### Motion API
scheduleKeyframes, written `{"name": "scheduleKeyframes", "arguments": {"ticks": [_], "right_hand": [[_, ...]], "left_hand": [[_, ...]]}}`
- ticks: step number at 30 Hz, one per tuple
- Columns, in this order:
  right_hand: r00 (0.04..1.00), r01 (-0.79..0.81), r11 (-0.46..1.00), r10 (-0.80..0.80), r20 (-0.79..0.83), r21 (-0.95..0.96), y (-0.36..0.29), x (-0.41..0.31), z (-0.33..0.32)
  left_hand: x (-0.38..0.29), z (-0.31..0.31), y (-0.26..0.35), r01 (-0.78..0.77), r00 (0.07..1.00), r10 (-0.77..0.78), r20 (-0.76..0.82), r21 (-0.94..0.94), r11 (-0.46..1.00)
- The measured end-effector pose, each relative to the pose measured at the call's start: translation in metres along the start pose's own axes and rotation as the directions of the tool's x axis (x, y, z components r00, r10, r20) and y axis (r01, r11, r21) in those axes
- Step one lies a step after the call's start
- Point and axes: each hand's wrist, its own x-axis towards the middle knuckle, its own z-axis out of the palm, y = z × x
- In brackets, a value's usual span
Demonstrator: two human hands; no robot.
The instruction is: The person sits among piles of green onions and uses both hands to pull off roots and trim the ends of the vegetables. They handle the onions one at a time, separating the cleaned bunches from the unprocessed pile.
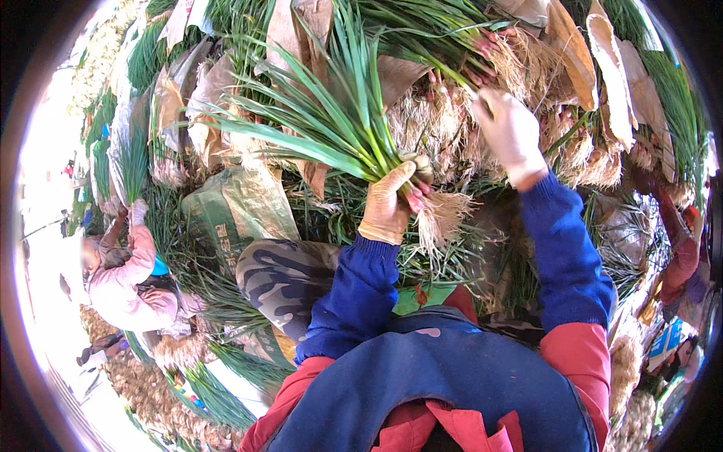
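Note:
A bunch of green garlic shoots fans out up and to the left from my left hand, which wears a yellowish glove. Its fingers close around the stems just above the pink bulbs, and pale roots hang out below. Farther up and to the right, my right hand, in a whitish glove, pinches the lower end of a single shoot. That shoot slants up to the left, beside a pile of loose shoots with pink ends. Whatever lies under the right fingers is hidden.
Rooted bundles line the far side, with brown sacking between them. A green woven sack lies left, by my camouflage-clad knee. A person in pink works at left; another person's red sleeve shows at right. Cut leaves litter the ground.

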Motion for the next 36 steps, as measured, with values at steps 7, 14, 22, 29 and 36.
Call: {"name": "scheduleKeyframes", "arguments": {"ticks": [7,14,22,29,36], "right_hand": [[0.782,0.620,0.771,-0.593,0.191,-0.143,-0.045,-0.103,-0.038],[0.878,-0.355,0.697,0.020,0.479,0.623,-0.011,-0.042,-0.006],[0.989,-0.098,0.967,0.069,0.130,0.236,-0.036,-0.061,0.026],[0.351,-0.035,0.998,-0.033,0.936,0.048,0.021,-0.070,0.006],[0.980,0.182,0.806,-0.099,0.174,-0.563,0.051,0.023,0.059]], "left_hand": [[-0.004,0.036,-0.010,0.017,0.996,-0.014,-0.093,0.037,0.999],[-0.012,0.024,-0.026,0.162,0.986,-0.152,0.073,-0.148,0.976],[-0.013,0.016,-0.036,0.059,0.992,-0.055,-0.112,0.032,0.998],[-0.006,0.008,-0.028,0.112,0.992,-0.113,-0.062,-0.020,0.993],[-0.004,0.012,-0.014,0.228,0.960,-0.203,0.194,-0.114,0.967]]}}
